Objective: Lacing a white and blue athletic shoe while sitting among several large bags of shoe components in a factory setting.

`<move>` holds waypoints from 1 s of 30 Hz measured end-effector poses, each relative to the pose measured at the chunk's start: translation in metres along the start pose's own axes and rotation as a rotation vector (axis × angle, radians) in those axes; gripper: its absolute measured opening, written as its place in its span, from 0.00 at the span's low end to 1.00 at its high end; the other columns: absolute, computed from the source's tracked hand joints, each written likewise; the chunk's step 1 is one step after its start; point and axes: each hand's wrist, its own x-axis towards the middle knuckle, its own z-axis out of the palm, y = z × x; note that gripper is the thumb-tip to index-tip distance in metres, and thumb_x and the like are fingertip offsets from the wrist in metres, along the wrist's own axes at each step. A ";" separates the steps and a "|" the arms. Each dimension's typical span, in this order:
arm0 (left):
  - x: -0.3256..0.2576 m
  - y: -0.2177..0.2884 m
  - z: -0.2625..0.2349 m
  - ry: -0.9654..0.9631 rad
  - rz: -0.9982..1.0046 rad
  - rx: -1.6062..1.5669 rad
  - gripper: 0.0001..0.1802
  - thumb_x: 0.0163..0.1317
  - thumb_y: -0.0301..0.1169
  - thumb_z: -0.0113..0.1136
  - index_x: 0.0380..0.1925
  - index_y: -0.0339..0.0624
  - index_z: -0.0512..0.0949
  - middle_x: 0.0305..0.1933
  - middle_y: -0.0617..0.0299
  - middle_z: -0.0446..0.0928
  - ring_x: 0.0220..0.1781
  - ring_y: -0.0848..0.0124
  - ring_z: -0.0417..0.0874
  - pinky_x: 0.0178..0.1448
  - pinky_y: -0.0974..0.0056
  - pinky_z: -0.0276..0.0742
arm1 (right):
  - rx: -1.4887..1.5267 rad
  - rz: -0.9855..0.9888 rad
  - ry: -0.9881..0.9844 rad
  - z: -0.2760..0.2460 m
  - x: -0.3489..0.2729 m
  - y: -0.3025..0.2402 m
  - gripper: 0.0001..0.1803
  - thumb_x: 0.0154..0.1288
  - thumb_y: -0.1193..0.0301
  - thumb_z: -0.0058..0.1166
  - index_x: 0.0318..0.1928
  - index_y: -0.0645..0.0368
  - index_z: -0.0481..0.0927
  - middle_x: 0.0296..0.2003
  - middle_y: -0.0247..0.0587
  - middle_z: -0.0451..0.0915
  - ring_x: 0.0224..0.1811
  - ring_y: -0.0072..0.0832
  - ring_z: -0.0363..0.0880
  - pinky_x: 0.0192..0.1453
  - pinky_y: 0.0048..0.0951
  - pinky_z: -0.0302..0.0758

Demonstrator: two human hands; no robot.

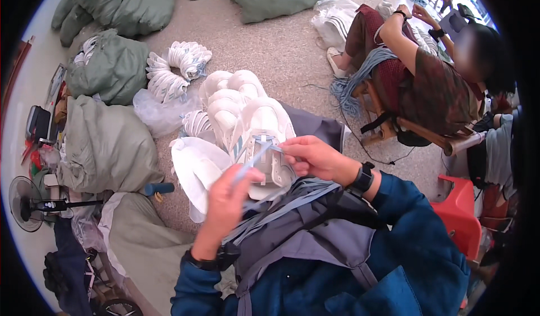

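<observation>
A white shoe upper [266, 120] stands in front of me, its toe pointing away and its open end toward my lap. A flat light blue shoelace [254, 161] runs across its eyelets. My left hand [226, 206], slightly blurred, pinches one stretch of that lace on the near left side. On the right, my right hand [319, 157] grips the lace between thumb and forefinger, close to the eyelet row. More white shoe uppers [225, 105] crowd behind and left of this one. A bundle of loose blue laces [292, 195] lies over the grey apron [315, 240] on my lap.
White shoe parts [194, 161] in a thin bag lie left. Beyond them sits a curved row of nested white uppers [169, 68]. Green sacks [109, 141] line the left, near a fan [25, 203]. A co-worker [433, 85] sits at right; a red stool [458, 212] stands nearer.
</observation>
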 end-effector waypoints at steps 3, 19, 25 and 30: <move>-0.002 -0.004 -0.028 0.209 -0.279 -0.759 0.13 0.77 0.39 0.50 0.39 0.42 0.76 0.22 0.70 0.67 0.18 0.76 0.68 0.27 0.66 0.69 | -0.234 0.027 0.038 -0.022 -0.007 0.008 0.10 0.73 0.67 0.55 0.46 0.61 0.81 0.26 0.26 0.74 0.19 0.12 0.64 0.21 0.19 0.58; -0.015 -0.100 -0.145 0.355 -0.024 0.752 0.10 0.69 0.30 0.56 0.32 0.35 0.78 0.22 0.47 0.74 0.22 0.56 0.73 0.30 0.56 0.70 | -0.931 -0.175 0.179 -0.093 -0.064 -0.004 0.10 0.69 0.69 0.55 0.36 0.60 0.87 0.21 0.22 0.72 0.23 0.11 0.65 0.26 0.19 0.59; -0.014 -0.104 -0.161 0.264 -0.068 0.651 0.10 0.70 0.29 0.53 0.33 0.33 0.78 0.24 0.50 0.76 0.25 0.64 0.74 0.33 0.59 0.71 | -0.638 0.071 0.444 -0.171 -0.141 0.011 0.12 0.70 0.66 0.55 0.28 0.54 0.78 0.19 0.21 0.67 0.18 0.11 0.60 0.20 0.19 0.54; -0.045 -0.098 -0.202 0.107 -0.254 0.561 0.11 0.72 0.28 0.50 0.36 0.32 0.79 0.25 0.60 0.76 0.27 0.74 0.72 0.35 0.66 0.70 | 0.234 -0.086 0.347 -0.247 -0.231 0.038 0.17 0.72 0.63 0.53 0.23 0.49 0.71 0.26 0.27 0.73 0.25 0.18 0.68 0.24 0.20 0.59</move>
